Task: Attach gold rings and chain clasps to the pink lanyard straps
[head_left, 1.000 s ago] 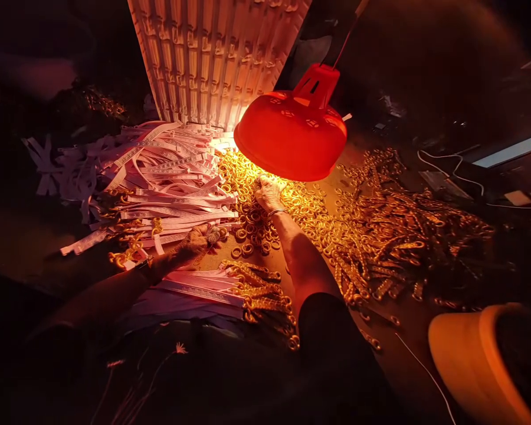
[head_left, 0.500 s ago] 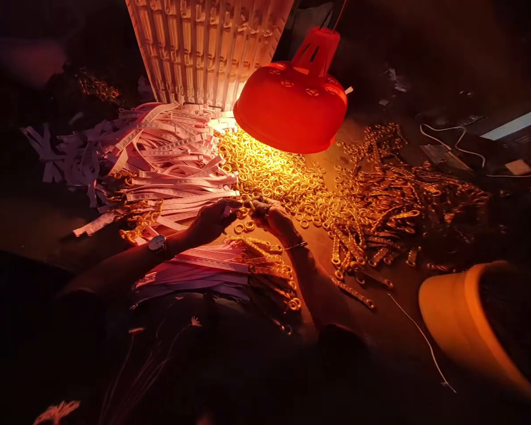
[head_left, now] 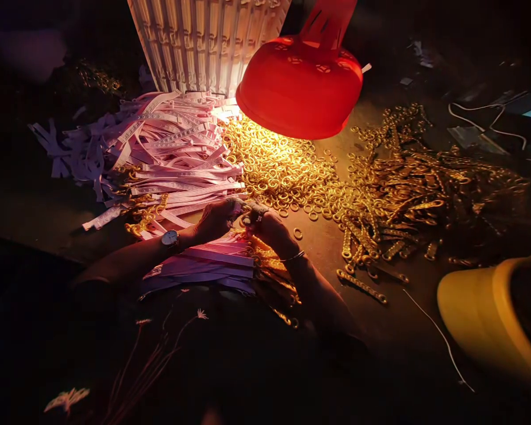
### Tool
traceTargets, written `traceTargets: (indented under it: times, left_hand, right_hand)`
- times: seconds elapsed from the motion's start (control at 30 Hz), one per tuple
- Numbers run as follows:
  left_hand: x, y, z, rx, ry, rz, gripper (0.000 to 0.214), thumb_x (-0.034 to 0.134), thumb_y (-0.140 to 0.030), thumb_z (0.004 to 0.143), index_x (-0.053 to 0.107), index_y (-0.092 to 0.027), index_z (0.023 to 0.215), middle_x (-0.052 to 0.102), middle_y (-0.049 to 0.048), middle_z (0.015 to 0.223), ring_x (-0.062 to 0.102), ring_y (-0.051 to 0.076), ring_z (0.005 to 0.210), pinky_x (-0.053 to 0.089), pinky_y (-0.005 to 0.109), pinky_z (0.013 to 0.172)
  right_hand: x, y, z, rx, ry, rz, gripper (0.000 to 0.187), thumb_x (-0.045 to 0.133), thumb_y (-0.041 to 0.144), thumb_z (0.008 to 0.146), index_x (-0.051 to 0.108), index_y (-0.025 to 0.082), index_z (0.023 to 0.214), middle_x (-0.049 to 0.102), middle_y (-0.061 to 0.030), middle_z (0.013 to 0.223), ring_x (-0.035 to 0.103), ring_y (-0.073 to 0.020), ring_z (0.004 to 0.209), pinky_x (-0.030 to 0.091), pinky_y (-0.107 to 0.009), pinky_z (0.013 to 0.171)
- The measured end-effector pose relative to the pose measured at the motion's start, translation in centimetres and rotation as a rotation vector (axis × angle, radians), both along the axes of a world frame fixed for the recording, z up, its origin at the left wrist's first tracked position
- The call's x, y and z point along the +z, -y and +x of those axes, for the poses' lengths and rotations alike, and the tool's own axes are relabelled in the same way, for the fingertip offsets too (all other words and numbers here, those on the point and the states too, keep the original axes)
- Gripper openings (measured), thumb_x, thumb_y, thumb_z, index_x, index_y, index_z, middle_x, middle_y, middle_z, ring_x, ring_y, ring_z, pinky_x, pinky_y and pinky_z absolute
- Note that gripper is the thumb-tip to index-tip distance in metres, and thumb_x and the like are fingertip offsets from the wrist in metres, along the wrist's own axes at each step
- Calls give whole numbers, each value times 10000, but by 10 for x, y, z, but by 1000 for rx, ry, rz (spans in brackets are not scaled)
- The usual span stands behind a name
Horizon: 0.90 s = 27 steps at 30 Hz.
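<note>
My left hand [head_left: 216,219], with a watch on the wrist, and my right hand [head_left: 269,227], with a thin bangle, meet fingertip to fingertip under the lamp. Both are pinched closed on a small piece between them, apparently a gold ring and the end of a white strip; I cannot make it out exactly. A heap of loose gold rings [head_left: 283,171] lies just beyond my hands. White strips [head_left: 172,153] are piled to the left. A stack of strips with gold chains attached [head_left: 221,265] lies under my wrists.
A red lamp shade [head_left: 301,88] hangs low over the rings. A heap of gold chain pieces [head_left: 416,189] spreads to the right. A ribbed white panel [head_left: 203,41] stands at the back. An orange-yellow tub [head_left: 482,313] sits at the lower right; cables [head_left: 491,124] lie far right.
My right hand came back from the ring heap toward me and met my left hand, which moved right off the strips. Both now pinch together.
</note>
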<state>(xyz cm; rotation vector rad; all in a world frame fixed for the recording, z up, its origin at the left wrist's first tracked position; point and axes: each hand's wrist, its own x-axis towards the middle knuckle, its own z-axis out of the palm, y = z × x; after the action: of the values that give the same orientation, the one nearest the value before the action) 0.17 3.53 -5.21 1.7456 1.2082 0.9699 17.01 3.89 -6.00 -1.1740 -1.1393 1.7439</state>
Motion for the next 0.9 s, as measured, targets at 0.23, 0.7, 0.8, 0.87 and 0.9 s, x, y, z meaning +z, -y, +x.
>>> traceTargets:
  times: [0.23, 0.7, 0.8, 0.87, 0.9]
  left_hand:
    - [-5, -11, 7, -30, 294, -210, 160, 601, -268, 746, 502, -166, 672, 505, -7, 655, 402, 92, 589, 328, 239, 554]
    - [11, -6, -4, -86, 363, -606, 166, 582, -194, 592, 427, -180, 536, 379, -36, 466, 278, 56, 428, 196, 243, 448]
    - [10, -8, -17, -181, 403, -652, 145, 583, -235, 614, 479, -169, 538, 432, -9, 494, 321, 70, 444, 252, 246, 462]
    - [9, -10, -21, -267, 428, -642, 145, 600, -254, 635, 515, -161, 562, 479, 11, 536, 382, 87, 483, 320, 257, 500]
    - [8, -12, -21, -283, 419, -617, 149, 612, -258, 645, 527, -160, 575, 501, 17, 555, 419, 97, 509, 354, 264, 526]
  right_hand:
    - [5, 12, -14, -182, 202, 314, 402, 499, 594, 868, 507, 209, 751, 565, -11, 637, 491, -114, 559, 421, -246, 537]
    - [-10, 7, -15, -196, 570, 597, 242, 511, 415, 846, 512, 210, 719, 560, -29, 655, 477, -144, 614, 398, -272, 601]
    - [-16, 8, -16, -215, 692, 753, 184, 522, 377, 840, 516, 222, 740, 576, -53, 664, 509, -175, 635, 409, -301, 633]
    - [-16, 7, -17, -206, 671, 813, 190, 531, 383, 844, 513, 226, 739, 585, -62, 684, 523, -184, 655, 424, -311, 652]
    - [-14, 5, -17, -223, 639, 819, 199, 532, 393, 849, 516, 224, 744, 591, -62, 700, 528, -183, 669, 432, -313, 665]
